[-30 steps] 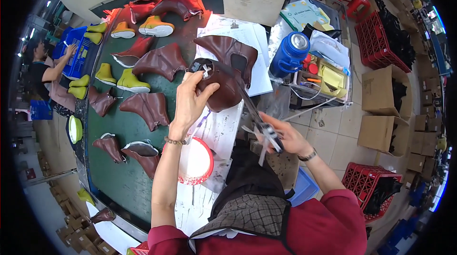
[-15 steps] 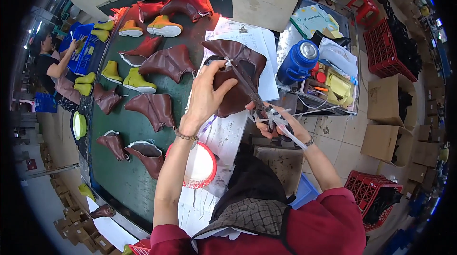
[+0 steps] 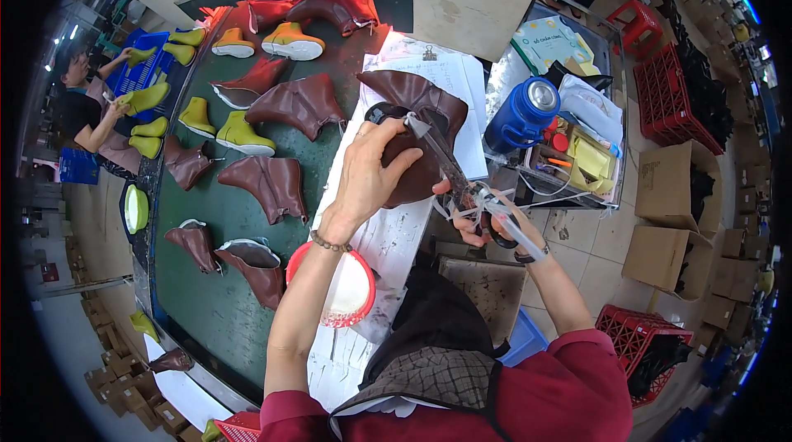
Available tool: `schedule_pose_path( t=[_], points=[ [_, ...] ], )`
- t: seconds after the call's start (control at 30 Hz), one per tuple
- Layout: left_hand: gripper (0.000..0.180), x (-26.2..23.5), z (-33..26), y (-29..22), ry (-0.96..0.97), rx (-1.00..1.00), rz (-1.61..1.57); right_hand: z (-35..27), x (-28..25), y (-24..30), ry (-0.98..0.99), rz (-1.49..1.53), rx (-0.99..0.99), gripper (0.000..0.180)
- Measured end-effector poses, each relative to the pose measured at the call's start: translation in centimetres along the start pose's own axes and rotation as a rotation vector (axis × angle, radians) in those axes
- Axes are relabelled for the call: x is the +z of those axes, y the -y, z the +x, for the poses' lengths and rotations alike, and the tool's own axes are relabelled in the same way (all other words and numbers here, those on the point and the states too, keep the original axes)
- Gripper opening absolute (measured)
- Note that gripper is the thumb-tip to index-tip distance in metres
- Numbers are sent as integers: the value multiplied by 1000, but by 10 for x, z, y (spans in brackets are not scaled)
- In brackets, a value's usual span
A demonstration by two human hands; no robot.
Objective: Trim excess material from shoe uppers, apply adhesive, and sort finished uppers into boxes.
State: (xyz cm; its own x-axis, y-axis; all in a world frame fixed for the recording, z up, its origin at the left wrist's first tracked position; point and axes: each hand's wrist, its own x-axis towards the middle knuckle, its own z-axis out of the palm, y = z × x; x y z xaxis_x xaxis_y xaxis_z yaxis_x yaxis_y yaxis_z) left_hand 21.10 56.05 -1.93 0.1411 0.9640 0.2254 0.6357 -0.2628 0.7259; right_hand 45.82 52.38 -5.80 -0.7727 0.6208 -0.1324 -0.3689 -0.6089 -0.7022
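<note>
A brown ankle boot (image 3: 412,170) is held over the edge of the white table paper, in front of me. My left hand (image 3: 363,165) grips it, thumb and forefinger bent beside a black part whose kind I cannot make out. My right hand (image 3: 495,223) holds black-handled scissors (image 3: 450,170) with stained blades pointing up and left across the boot. Clear plastic strips are wound around their pivot and handles. A small whitish bit sits at the blade tips, close to my left fingertips. Whether the blades touch the boot is unclear.
Several brown boots (image 3: 264,182) and yellow-green boots (image 3: 245,135) lie on the green table (image 3: 198,260). A red-rimmed white tub (image 3: 346,289) stands under my left forearm. At right, a blue jug (image 3: 521,112) stands on a cluttered cart. Across the table, a co-worker (image 3: 82,104) holds yellow-green boots.
Both hands, with the boot and scissors, have shifted slightly right in the picture as the view moved a little. The co-worker's hands now hold up a yellow-green boot.
</note>
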Motion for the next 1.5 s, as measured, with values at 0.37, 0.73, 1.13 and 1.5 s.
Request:
schedule_pose_path(
  t=[0.37, 0.73, 1.13, 1.5],
  points=[
    [28, 12, -14, 6, -22, 200, -11, -37, -25, -12, 186, 56, 125, 105],
    [26, 11, -27, 3, 8, 144, -58, -29, 11, -27, -125, -236, -20, 68],
    [14, 11, -46, 7, -93, 86, -70, -20, 20, -41, -94, -340, -91, 76],
    [17, 23, -55, 9, 7, 248, -43, -48, 12, -53, -111, -81, 13, 72]
  ],
)
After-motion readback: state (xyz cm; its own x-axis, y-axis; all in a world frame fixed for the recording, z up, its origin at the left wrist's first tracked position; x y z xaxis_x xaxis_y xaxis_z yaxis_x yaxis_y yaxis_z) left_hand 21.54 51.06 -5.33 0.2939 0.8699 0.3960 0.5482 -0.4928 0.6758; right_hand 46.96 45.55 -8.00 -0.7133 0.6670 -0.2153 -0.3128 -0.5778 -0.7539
